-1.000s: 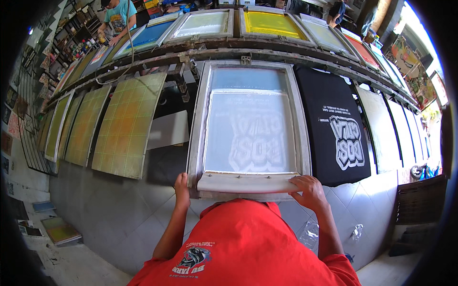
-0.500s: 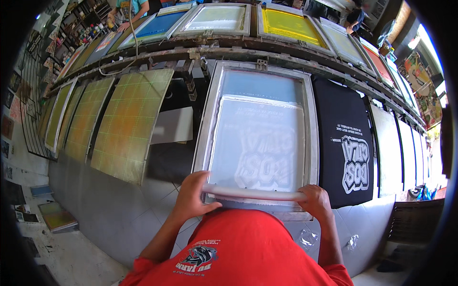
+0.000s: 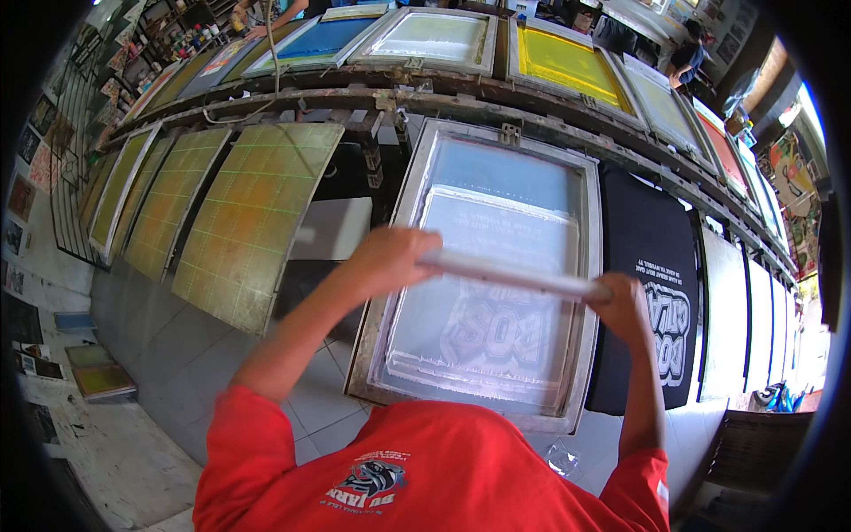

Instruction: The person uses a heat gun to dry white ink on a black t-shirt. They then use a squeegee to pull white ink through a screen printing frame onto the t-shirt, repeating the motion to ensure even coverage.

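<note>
My left hand (image 3: 394,259) and my right hand (image 3: 620,306) are closed on the two ends of a long pale squeegee (image 3: 514,275), raised over the middle of a framed printing screen (image 3: 487,346) in front of me. The screen has a light blue band along its far end, white ink in lines across the mesh near both ends, and faint reversed lettering showing through. Just right of it, beside my right hand, lies a black garment (image 3: 643,230) on a board, bearing a white printed design, partly hidden by my right arm.
Greenish printing boards (image 3: 248,204) stand to the left, pale boards (image 3: 722,310) to the right. Behind runs a dark rail (image 3: 310,106) with a second row of screens (image 3: 567,62). A co-worker's arm (image 3: 279,22) reaches in at the top left; another person (image 3: 687,58) stands at the back right.
Both hands have lifted the squeegee from the screen's near edge and moved it up toward the far end. My left hand came from beside the frame onto the squeegee's left end.
</note>
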Motion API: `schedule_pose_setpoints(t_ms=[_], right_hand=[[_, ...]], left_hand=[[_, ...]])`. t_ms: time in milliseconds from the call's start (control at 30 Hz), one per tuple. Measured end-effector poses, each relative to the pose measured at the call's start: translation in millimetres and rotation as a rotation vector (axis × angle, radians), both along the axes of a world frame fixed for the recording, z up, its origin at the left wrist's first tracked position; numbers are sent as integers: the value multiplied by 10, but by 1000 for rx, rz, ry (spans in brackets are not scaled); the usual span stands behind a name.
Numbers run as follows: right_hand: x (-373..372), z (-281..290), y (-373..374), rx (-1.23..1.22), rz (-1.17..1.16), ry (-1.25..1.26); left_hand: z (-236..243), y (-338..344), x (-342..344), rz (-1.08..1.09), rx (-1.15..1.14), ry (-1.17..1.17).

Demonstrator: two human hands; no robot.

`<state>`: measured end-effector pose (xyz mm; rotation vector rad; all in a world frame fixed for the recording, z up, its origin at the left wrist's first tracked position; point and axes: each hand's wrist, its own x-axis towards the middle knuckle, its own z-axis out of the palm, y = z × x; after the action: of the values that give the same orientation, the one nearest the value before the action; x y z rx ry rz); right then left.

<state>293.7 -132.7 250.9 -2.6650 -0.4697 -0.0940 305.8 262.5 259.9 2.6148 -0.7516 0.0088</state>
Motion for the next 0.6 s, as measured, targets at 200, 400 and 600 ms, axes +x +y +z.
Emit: schedule_pose_setpoints(t_ms=[200,400,600], right_hand=[[1248,-227,60,-39,-57,-125],[1887,-399,168,-76,-14,-126],[2288,-622,182,-116,48,-26]], left_hand=[[-176,-3,1321,0,-45,-13],[-419,26,1708,93,-105,37],[-727,37,1843,145,-58,107]])
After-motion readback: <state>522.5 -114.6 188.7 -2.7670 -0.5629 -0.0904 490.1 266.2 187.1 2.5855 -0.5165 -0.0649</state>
